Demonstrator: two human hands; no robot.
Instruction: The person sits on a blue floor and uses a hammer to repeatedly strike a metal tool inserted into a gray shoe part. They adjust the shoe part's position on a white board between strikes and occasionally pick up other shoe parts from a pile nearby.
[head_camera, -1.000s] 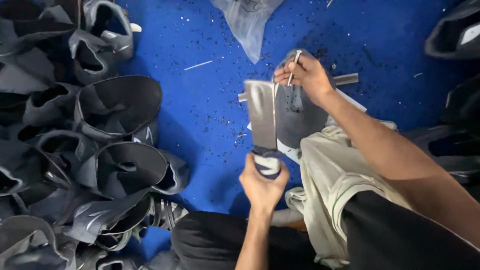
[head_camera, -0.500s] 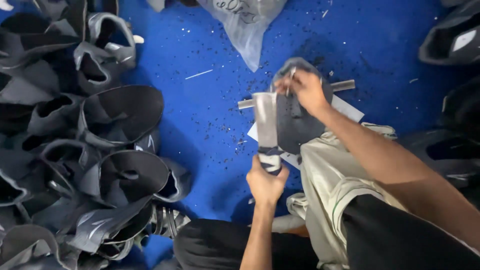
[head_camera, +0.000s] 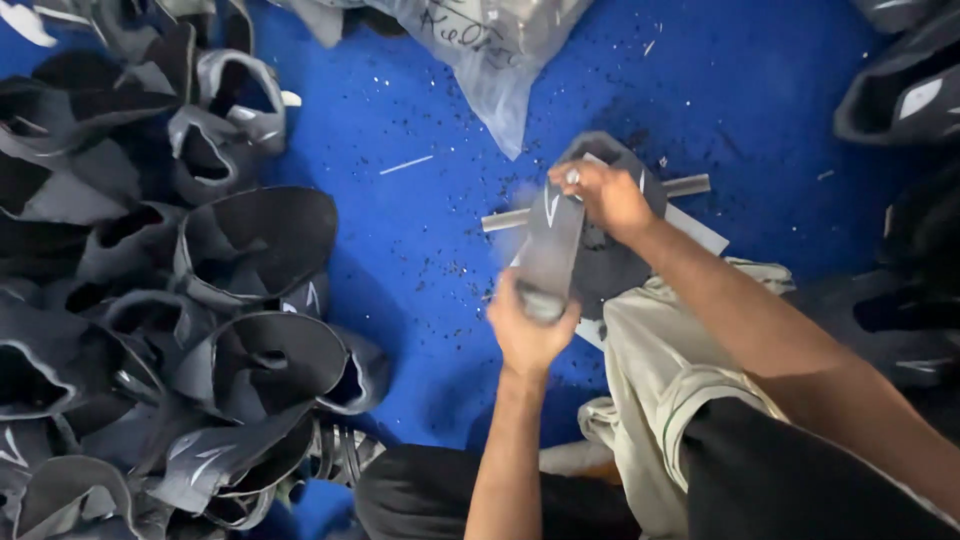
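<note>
Blue floor with a heap of grey shoe uppers left of the grey upper piece, which lies over a metal bar, its near end clamped in the left hand, far end pinched by the right hand.

I saw 2 bare forearms reaching forward: left hand raised, fingers curled closed in a grip; right hand further out, fingertips pinched, wrist bent down.

Grey strip motion-blurred; plastic bag & shoe-upper pile cut by edges.
</note>
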